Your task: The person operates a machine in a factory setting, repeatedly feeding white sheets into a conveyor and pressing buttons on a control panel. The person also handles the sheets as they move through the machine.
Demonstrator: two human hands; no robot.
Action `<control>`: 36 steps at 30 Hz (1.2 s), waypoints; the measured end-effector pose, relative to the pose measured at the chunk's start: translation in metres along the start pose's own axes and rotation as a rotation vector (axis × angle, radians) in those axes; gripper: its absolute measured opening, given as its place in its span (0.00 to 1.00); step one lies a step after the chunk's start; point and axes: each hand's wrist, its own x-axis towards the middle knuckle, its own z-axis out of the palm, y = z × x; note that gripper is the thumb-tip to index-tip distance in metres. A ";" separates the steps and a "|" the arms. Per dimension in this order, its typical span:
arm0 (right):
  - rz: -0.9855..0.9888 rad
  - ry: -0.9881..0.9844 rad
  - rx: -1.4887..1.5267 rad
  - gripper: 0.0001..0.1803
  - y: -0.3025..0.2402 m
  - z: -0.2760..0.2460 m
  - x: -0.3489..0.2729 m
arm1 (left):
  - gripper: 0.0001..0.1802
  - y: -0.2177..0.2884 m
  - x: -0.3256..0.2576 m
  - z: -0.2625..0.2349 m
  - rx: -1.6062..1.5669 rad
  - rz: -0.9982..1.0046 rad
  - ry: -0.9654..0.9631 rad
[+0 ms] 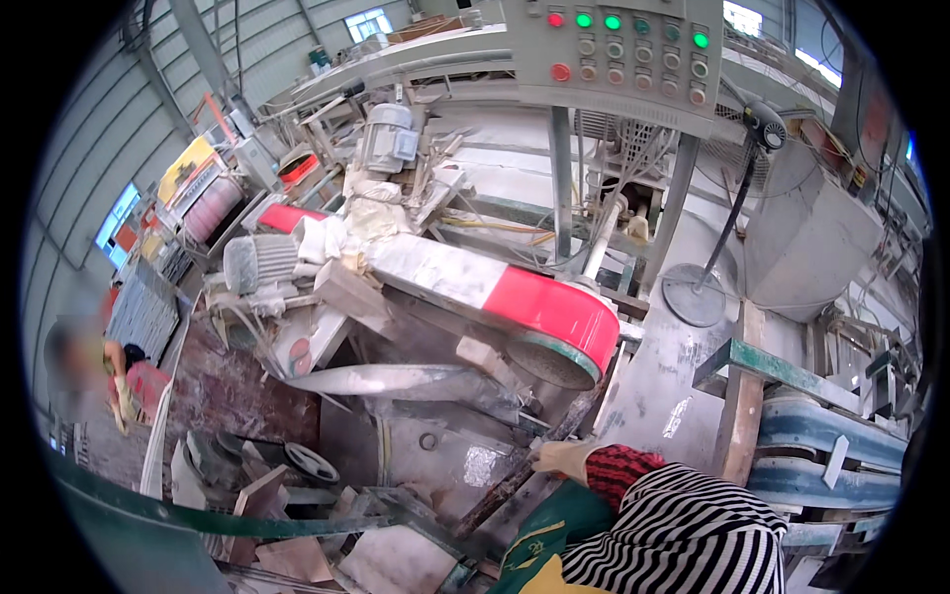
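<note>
My right hand, in a pale glove, reaches in from the lower right. Its fingers close over a dark, dirt-crusted bar that slants up from the lower middle toward the machine. A red knit cuff and a black-and-white striped sleeve cover that arm. Beneath it hangs a green and yellow apron. Just beyond the hand is a machine's long belt guard, white with a red rounded end. My left hand is outside the picture.
A grey control panel with lit buttons stands ahead on posts. Stone offcuts and a handwheel lie lower left. Blue-grey rounded beams run at right. A black fan stands on a round base. A co-worker is far left.
</note>
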 end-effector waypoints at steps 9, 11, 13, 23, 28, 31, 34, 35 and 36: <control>0.108 0.222 0.780 0.26 -0.042 -0.047 0.071 | 0.29 0.113 0.036 0.011 -0.195 0.223 -0.028; 0.044 0.361 0.915 0.25 -0.042 -0.050 0.082 | 0.29 0.154 0.055 0.015 -0.261 0.322 -0.048; -0.028 0.388 1.043 0.24 -0.061 -0.048 0.105 | 0.29 0.175 0.050 0.011 -0.294 0.364 -0.073; 0.028 0.769 1.365 0.38 -0.076 -0.195 -0.004 | 0.38 0.394 0.083 0.033 -1.272 0.895 -0.495; 0.417 1.190 1.377 0.48 -0.023 -0.222 -0.055 | 0.38 0.475 0.084 0.046 -1.265 1.150 -0.557; 0.582 1.232 1.322 0.51 0.018 -0.205 -0.051 | 0.39 0.488 0.076 0.058 -1.247 1.141 -0.670; 0.665 1.203 1.366 0.51 0.061 -0.204 -0.059 | 0.37 0.482 0.083 0.065 -1.176 1.143 -0.814; 0.664 1.173 1.381 0.51 0.069 -0.206 -0.058 | 0.35 0.479 0.090 0.065 -1.128 1.202 -0.794; 0.681 1.127 1.384 0.50 0.073 -0.217 -0.063 | 0.34 0.470 0.097 0.066 -1.109 1.181 -0.849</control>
